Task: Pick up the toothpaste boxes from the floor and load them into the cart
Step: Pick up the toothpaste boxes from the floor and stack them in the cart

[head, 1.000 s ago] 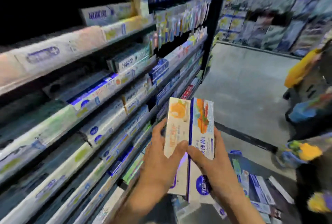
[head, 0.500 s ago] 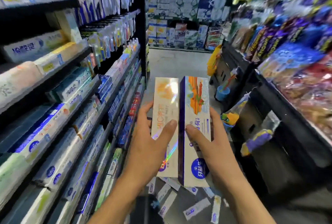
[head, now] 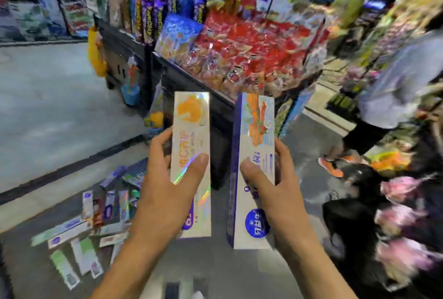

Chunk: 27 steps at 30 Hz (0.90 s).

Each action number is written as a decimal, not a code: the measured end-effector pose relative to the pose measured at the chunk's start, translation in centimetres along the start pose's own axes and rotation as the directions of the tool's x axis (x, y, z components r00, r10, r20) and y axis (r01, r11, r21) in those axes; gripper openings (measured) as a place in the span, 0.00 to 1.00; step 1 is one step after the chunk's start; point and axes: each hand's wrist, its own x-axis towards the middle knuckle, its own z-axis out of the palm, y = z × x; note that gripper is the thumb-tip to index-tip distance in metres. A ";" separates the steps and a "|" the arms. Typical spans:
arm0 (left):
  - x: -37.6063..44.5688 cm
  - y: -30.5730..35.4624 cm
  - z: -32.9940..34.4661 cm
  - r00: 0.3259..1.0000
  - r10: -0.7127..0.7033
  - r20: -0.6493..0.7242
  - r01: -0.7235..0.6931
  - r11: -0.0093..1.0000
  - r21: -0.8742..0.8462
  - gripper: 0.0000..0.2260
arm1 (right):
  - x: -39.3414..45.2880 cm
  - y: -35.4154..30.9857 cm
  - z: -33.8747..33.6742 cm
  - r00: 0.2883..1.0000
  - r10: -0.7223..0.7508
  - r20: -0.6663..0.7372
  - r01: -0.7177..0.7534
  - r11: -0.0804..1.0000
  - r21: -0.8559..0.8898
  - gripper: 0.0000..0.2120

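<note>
Upright, two shiny toothpaste boxes (head: 191, 130) show orange pictures and blue logos.

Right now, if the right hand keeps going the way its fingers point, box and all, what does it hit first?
Probably the dark display stand loaded with red snack bags. The right hand holds its toothpaste box upright, the top end aimed at the stand's front edge. Depth is unclear; the gap could be larger than it looks.
</note>
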 end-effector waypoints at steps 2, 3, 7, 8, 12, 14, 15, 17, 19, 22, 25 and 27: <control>-0.9 -0.4 2.7 0.995 -0.033 0.092 0.033 0.999 -0.001 0.22 | -1.5 -0.1 -3.1 0.994 0.020 -0.107 -0.017 1.000 0.024 0.26; -1.3 -0.5 4.2 0.989 -0.038 0.145 0.037 0.999 0.006 0.20 | -2.3 -0.1 -4.8 0.987 0.033 -0.157 -0.027 0.999 0.034 0.25; -3.9 -0.8 11.6 0.940 -0.009 0.341 -0.005 0.999 0.041 0.19 | -6.4 -0.4 -12.5 0.922 0.048 -0.385 -0.036 0.999 0.037 0.24; -4.7 -0.9 13.7 0.916 -0.005 0.402 -0.017 0.998 0.053 0.20 | -7.5 -0.3 -14.6 0.892 0.045 -0.450 -0.034 0.999 0.032 0.24; -9.1 -1.6 23.5 0.784 -0.001 0.620 -0.025 0.999 0.034 0.22 | -12.7 -0.2 -23.6 0.734 0.029 -0.679 -0.016 1.000 0.025 0.26; -12.2 -2.2 29.0 0.694 -0.029 0.720 0.002 0.999 0.039 0.23 | -16.0 0.0 -28.2 0.645 0.019 -0.764 -0.012 1.000 0.015 0.26; -14.0 -2.5 31.8 0.649 -0.039 0.760 0.011 0.999 0.042 0.25 | -17.8 0.0 -30.5 0.602 0.024 -0.798 -0.011 1.000 0.022 0.25; -17.6 -2.8 37.0 0.553 -0.048 0.832 0.027 0.999 0.039 0.27 | -21.2 0.1 -34.8 0.514 0.041 -0.857 -0.023 0.999 0.035 0.25; -21.8 -3.0 41.9 0.439 -0.055 0.897 0.012 0.998 0.055 0.25 | -24.7 0.7 -38.9 0.402 0.048 -0.914 -0.044 0.998 0.033 0.26; -27.9 -2.9 48.5 0.268 -0.071 0.961 0.022 0.997 0.068 0.25 | -29.1 1.1 -44.5 0.232 0.036 -0.972 -0.065 0.998 0.021 0.28; -33.2 -2.5 53.7 0.075 -0.069 0.995 0.007 0.998 0.069 0.21 | -32.7 1.4 -48.8 0.042 0.014 -0.999 -0.049 0.999 0.012 0.29; -35.8 -2.6 56.8 -0.045 -0.047 0.998 0.008 0.999 0.047 0.28 | -34.4 1.9 -51.0 -0.066 0.019 -0.998 -0.028 0.999 0.021 0.30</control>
